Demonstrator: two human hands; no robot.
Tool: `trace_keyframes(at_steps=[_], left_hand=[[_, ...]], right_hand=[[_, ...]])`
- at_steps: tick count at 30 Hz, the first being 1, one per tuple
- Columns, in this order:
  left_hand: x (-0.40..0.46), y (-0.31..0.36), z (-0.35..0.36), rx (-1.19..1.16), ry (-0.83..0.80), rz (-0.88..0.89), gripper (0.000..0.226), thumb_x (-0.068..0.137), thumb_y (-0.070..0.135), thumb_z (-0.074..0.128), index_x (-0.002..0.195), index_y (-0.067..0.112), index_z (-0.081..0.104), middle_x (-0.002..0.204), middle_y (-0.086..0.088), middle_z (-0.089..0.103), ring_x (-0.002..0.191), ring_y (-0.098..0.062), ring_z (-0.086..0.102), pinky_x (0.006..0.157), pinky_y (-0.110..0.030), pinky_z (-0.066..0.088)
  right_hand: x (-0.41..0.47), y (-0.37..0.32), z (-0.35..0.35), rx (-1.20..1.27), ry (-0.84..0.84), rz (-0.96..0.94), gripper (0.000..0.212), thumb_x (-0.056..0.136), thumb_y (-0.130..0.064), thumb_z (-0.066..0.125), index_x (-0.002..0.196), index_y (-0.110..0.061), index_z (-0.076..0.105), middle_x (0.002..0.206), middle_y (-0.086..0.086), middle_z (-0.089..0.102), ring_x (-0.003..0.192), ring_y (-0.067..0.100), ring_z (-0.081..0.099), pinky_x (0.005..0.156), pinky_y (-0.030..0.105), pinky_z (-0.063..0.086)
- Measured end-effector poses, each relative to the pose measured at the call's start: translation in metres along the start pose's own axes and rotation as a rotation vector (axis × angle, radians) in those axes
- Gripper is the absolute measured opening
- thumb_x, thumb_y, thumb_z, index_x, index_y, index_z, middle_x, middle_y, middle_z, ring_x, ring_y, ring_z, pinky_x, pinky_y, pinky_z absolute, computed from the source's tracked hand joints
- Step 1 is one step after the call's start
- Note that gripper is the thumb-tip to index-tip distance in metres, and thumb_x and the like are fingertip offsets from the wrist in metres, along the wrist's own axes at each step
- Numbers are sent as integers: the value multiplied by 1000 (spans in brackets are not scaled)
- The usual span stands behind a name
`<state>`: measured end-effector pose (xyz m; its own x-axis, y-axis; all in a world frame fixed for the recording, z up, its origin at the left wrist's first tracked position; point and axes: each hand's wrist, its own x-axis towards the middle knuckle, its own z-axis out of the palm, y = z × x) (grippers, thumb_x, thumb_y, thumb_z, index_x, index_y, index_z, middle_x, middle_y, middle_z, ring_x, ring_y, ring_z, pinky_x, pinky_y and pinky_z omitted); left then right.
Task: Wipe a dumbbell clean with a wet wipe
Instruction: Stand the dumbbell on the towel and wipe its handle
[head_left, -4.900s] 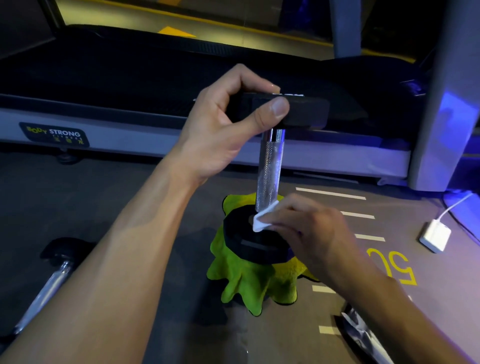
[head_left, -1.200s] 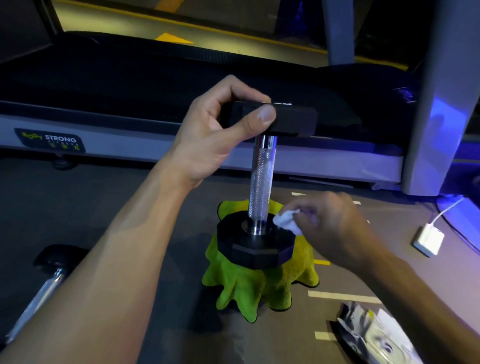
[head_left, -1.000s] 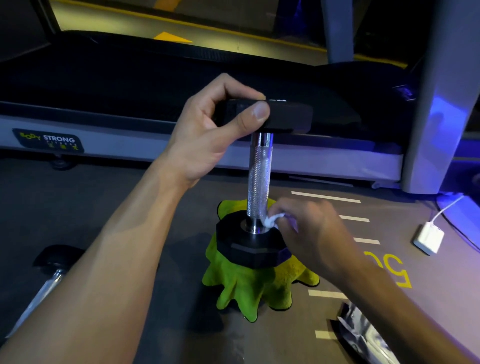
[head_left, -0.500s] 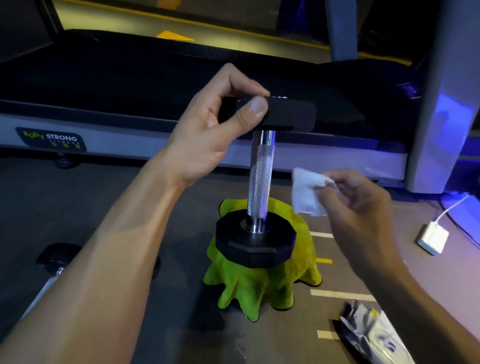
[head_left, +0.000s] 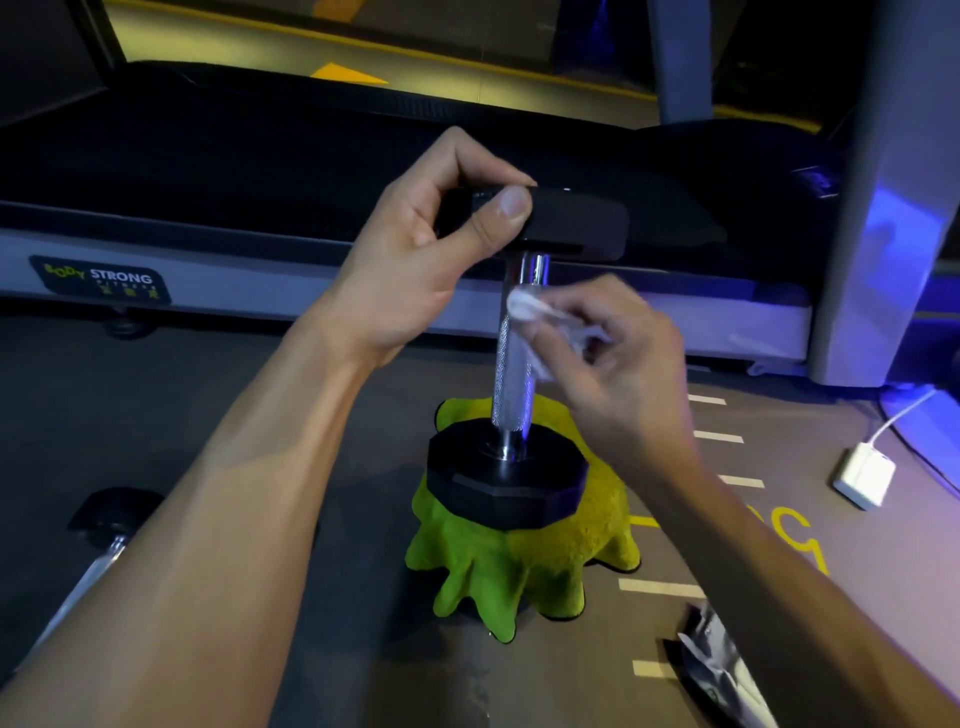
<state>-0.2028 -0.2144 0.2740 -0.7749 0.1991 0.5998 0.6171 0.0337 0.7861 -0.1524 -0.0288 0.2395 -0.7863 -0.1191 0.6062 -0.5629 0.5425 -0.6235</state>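
A second dumbbell (head_left: 98, 551) lies on the floor at far left. The left hand (head_left: 415, 260) grips the top head of the dumbbell (head_left: 511, 374), which stands upright on a green cloth (head_left: 519, 566). The right hand (head_left: 618, 364) pinches a wet wipe (head_left: 524, 306) against the upper handle.

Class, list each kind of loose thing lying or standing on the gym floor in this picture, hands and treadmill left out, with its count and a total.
Dumbbells: 2, one upright, one lying at left
Green cloth: 1
White wet wipe: 1
White charger: 1
Wipe packet: 1
Total: 6
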Motion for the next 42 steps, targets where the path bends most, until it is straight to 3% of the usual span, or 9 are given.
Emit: trace_keyframes(at_steps=[7,13,18,21,27,31,35,39,42], left_hand=[[1,-2,-3,-49,16,-5,9,99,26,65,105,22,62,124,-32,65,110,-25,61,102,-46,49],[2,0,0,-64,-7,-19,4,103,18,63,107,19,61,119,-23,66,108,-20,62,99,-39,52],[1,-1,-1,-75,14,-17,8,99,26,65,105,21,63,122,-26,67,110,-21,61,102,-41,50],[2,-1,3,-69,-4,-13,7,99,24,66,105,22,63,124,-31,65,109,-21,61,101,-40,51],[2,-2,-1,-77,21,-18,6,100,24,66,105,22,64,121,-27,67,108,-18,61,100,-37,51],[-2,0,0,-69,26,-19,7,99,25,66,104,23,64,120,-25,68,108,-18,61,99,-37,50],[-3,2,-3,-56,27,-21,9,99,27,65,106,22,63,118,-12,68,109,-18,62,101,-40,50],[-6,4,-4,-36,16,-11,8,100,27,65,107,24,62,120,-16,67,111,-19,62,101,-41,52],[-5,4,-4,-13,15,-14,7,100,27,65,107,25,63,123,-24,66,110,-18,62,101,-43,52]], right_hand=[[-36,7,-1,-125,-207,-64,7,89,-10,76,93,-15,74,92,-9,64,84,1,59,75,19,46],[7,-5,14,-39,180,-3,11,93,-16,76,104,-18,77,91,-11,64,86,2,62,76,19,47],[-16,0,19,-111,139,-46,11,91,-14,78,103,-14,79,96,-7,69,87,-2,62,79,15,48],[11,-3,19,182,287,204,3,91,-15,77,91,-18,78,88,0,69,82,8,64,75,29,52],[-2,-8,31,523,347,502,11,97,-18,70,91,-11,77,74,-2,65,69,6,56,65,22,47],[12,-9,28,458,411,475,14,94,-14,72,81,-9,71,67,-3,54,61,4,44,56,17,39],[-9,-11,32,313,351,306,9,93,-11,74,102,-13,76,94,0,73,87,8,69,79,36,57],[-5,-12,23,75,298,17,21,93,5,68,104,-11,77,98,-3,63,89,2,62,77,17,47],[-5,-10,27,-43,265,-61,23,96,9,62,109,-4,76,106,6,62,95,7,61,80,22,51]])
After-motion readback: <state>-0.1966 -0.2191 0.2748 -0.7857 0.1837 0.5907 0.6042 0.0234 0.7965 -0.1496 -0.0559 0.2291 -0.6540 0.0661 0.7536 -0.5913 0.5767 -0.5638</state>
